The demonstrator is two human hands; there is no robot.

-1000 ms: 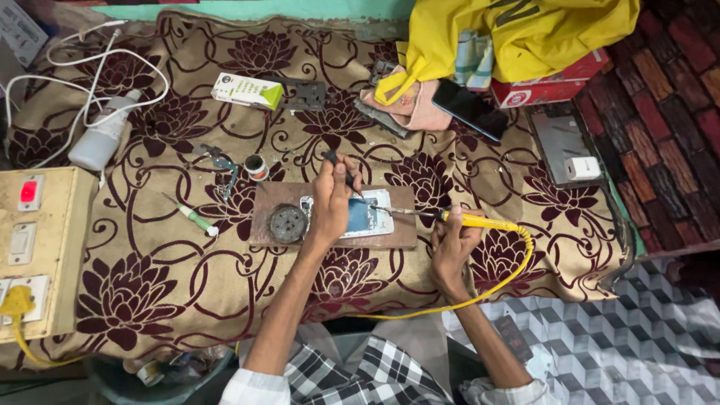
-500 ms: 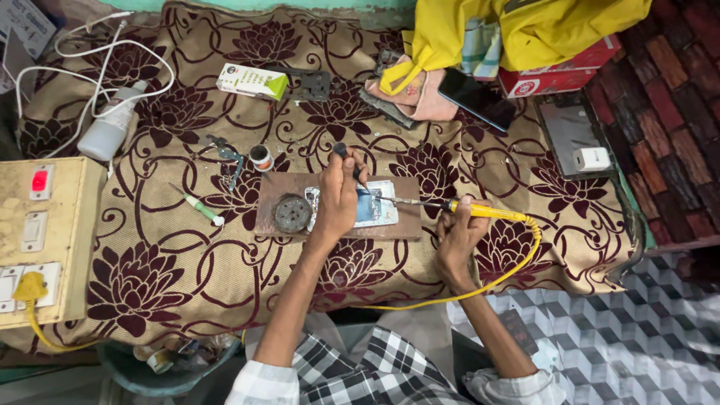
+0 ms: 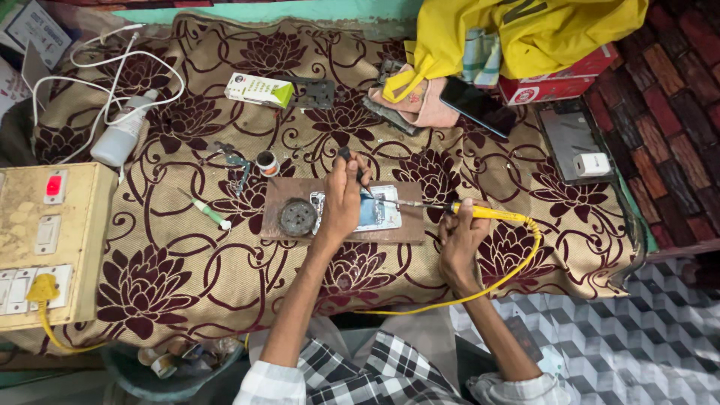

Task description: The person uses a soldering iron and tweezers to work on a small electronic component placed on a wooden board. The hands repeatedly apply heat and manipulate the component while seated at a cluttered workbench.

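A: Take the wooden board (image 3: 341,211) as the landmark. What's on it?

B: An opened phone (image 3: 377,211) lies on its middle, with a round dark tin (image 3: 298,217) just left of that. The left hand (image 3: 342,204) rests over the phone, fingers pinched together on a thin dark tool (image 3: 351,160) that sticks out beyond the board's far edge. The right hand (image 3: 459,241) sits right of the board, fingers clamped round the yellow handle of a soldering iron (image 3: 457,210); its tip reaches onto the phone.

A: Packages?

B: Beyond the board, to the left, lies a long white carton with a green end (image 3: 259,91). Far right of that, a red box (image 3: 556,84) sits under a yellow bag (image 3: 540,30). A white plastic bottle (image 3: 124,133) stands well to the board's left, among white cables (image 3: 105,75).

A: Signs or labels?

B: Left of the board stands a cream switch box (image 3: 46,244) with a red rocker switch and a yellow plug.

A: The surface?

B: A tan cloth with maroon flowers (image 3: 187,277). To the right, brick-patterned flooring (image 3: 682,120), with grey cube-patterned tiles (image 3: 645,330) nearer.
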